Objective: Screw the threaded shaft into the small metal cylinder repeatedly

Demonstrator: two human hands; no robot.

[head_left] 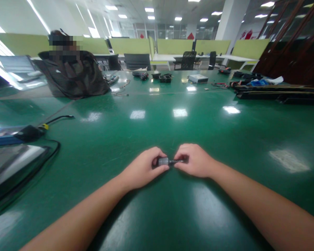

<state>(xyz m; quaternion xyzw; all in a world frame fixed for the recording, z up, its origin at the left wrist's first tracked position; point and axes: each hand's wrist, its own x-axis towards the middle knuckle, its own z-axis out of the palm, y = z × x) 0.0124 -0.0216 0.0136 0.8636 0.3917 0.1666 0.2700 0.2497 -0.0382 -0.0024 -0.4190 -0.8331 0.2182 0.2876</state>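
Observation:
My left hand (146,166) is closed around a small grey cylinder (163,161), gripped between thumb and fingers. A thin dark shaft (176,161) sticks out of the cylinder's right end and lies level, pointing right. Its far end sits in the pinch of my right hand (195,160), whose fingers hide the tip. Whether shaft and cylinder are one piece or two joined parts, I cannot tell. Both hands are low over the green table (157,212), close together near the middle.
Left of me lie a blue case (5,136) with a black cable and a clear-topped pouch (13,164). Farther back are a dark bag (78,76), a white box (198,78), small black parts (165,77) and stacked black strips (277,92). A person sits behind the bag.

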